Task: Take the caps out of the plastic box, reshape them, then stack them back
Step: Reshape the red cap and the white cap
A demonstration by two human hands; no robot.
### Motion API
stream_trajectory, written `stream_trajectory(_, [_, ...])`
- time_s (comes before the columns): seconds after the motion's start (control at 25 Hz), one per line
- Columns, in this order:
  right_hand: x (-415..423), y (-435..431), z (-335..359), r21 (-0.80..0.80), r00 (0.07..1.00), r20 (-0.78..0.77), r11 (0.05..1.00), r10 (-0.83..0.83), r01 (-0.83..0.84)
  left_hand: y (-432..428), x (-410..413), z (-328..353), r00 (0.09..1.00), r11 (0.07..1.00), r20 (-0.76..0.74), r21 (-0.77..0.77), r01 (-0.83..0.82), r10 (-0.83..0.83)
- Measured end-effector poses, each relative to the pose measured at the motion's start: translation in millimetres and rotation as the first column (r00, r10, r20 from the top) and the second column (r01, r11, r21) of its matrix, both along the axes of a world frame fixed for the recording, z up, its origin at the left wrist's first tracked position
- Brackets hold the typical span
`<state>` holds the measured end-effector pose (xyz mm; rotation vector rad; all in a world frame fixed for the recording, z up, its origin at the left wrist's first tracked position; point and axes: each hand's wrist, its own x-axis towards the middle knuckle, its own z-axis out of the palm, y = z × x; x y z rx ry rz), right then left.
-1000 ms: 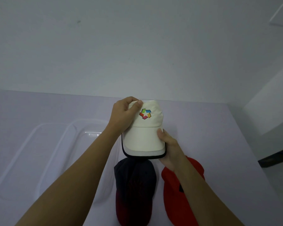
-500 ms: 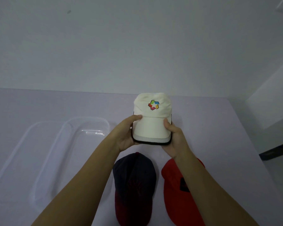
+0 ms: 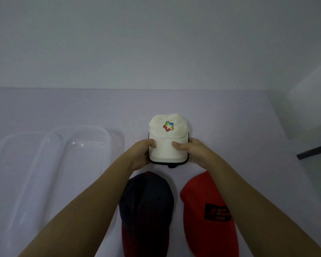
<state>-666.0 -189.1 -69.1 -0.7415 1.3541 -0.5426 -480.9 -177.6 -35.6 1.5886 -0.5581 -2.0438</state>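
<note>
Frontally, white cap (image 3: 167, 145), multicolored logo (image 3: 168, 126)

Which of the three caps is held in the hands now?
The white cap with the colourful logo: the left hand and right hand grip its brim. The dark blue cap and the red cap lie on the table, unheld.

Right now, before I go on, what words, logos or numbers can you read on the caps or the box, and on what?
white cap: multicoloured pinwheel logo on the crown front; no letters.
red cap: black patch with reddish lettering, too blurred to read.
navy cap: no text visible.
clear plastic box: no label or number visible.
</note>
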Motion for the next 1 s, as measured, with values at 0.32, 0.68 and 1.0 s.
stream_trajectory(0.32, [-12.1, -4.6, -26.6, -0.014, 0.841, -0.515, 0.979, 0.166, -0.202, -15.0, -8.1, -47.6, 0.743, 0.934, 0.625, -0.061, 0.352, -0.239])
stream_trajectory(0.68, [-26.6, -21.8, -11.1, -0.453, 0.882, -0.469, 0.87, -0.05, -0.192, -44.4, 16.9, -41.9, 0.835, 0.777, 0.542, -0.564, 0.28, 0.093])
stream_trajectory(1.0, [-3.3, -45.0, -10.9, -0.421, 0.811, -0.583, 0.841, 0.036, -0.339, -66.4, 15.3, -45.5, 0.805, 0.717, 0.571, -0.495, 0.491, -0.157])
